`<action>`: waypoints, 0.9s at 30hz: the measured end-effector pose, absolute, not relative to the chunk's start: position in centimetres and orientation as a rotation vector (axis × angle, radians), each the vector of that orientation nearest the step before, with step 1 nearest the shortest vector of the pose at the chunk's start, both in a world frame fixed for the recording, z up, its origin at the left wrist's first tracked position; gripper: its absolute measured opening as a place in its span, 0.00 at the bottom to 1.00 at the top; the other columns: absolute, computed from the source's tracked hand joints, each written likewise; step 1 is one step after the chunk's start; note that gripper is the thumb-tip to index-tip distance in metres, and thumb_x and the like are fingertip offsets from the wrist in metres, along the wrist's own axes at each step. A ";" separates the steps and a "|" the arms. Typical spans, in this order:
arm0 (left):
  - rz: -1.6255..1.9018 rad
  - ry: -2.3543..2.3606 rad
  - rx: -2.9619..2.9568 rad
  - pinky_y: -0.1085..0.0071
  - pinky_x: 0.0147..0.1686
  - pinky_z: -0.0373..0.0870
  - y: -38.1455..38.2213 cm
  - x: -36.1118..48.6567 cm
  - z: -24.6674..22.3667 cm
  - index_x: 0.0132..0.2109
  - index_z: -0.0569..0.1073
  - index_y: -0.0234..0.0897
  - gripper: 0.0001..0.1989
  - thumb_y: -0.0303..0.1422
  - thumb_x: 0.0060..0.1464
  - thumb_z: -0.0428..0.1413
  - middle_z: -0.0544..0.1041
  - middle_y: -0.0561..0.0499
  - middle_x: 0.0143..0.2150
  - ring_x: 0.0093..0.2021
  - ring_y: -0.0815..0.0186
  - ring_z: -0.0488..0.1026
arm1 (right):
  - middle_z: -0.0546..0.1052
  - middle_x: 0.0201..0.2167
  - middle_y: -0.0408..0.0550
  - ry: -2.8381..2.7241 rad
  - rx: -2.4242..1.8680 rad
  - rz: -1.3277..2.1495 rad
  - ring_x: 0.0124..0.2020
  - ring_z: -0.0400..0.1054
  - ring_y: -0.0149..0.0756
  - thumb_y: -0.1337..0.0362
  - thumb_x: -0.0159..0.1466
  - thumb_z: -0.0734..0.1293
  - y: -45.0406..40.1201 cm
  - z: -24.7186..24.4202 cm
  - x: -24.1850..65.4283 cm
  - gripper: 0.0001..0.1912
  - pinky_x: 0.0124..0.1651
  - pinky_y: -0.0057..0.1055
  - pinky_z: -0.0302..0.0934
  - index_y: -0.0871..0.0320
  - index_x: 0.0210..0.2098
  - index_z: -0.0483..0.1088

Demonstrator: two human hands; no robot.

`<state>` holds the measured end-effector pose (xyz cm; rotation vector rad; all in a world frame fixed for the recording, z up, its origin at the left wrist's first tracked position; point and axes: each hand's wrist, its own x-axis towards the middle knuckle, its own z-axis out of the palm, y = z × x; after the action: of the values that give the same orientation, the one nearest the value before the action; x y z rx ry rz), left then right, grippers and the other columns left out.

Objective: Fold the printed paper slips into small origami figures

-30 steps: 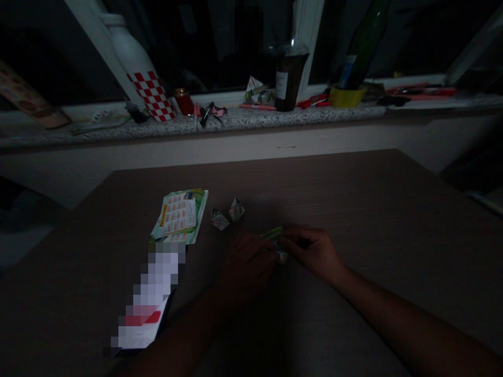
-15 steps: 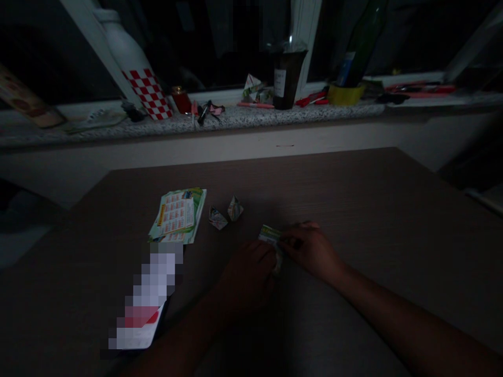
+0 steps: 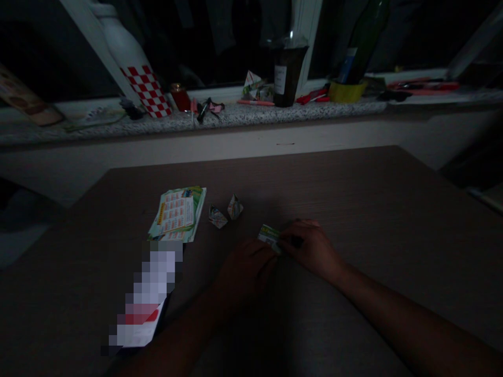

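A small green and white printed paper [image 3: 269, 235] lies on the table between my hands. My left hand [image 3: 245, 269] is closed at its near left side, fingers together and pressed against it. My right hand [image 3: 314, 248] pinches the right edge between thumb and fingers. Shadow and fingers hide the near part of the paper. Beyond my left hand sit two small folded paper pieces, one on the left [image 3: 217, 217] and one on the right [image 3: 235, 207].
A stack of printed leaflets [image 3: 176, 214] lies at the left on the brown table [image 3: 334, 183], with a partly blurred-out phone [image 3: 138, 335] nearer me. A stone windowsill [image 3: 243, 116] behind holds a checkered bottle [image 3: 147, 89], a dark cup [image 3: 288, 78] and yellow tape [image 3: 348, 92].
My left fingers have straightened over the near part of the paper, and less of it shows below them. My right hand keeps its pinch at almost the same spot.
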<state>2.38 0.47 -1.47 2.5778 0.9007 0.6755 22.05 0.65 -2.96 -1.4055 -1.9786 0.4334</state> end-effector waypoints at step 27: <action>0.467 0.983 2.649 0.61 0.46 0.69 0.4 2.4 -1.1 0.44 0.70 0.34 0.10 0.26 0.53 0.53 0.73 0.45 0.43 0.44 0.58 0.69 | 0.77 0.31 0.46 -2.141 -1.077 0.515 0.36 0.70 0.39 0.57 0.53 0.73 -0.1 -2.3 21.6 0.13 0.43 0.36 0.57 0.56 0.34 0.73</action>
<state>2.37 0.42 -1.12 2.6492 0.9828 0.4668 21.58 -0.13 -2.27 -1.0774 -2.1412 0.5145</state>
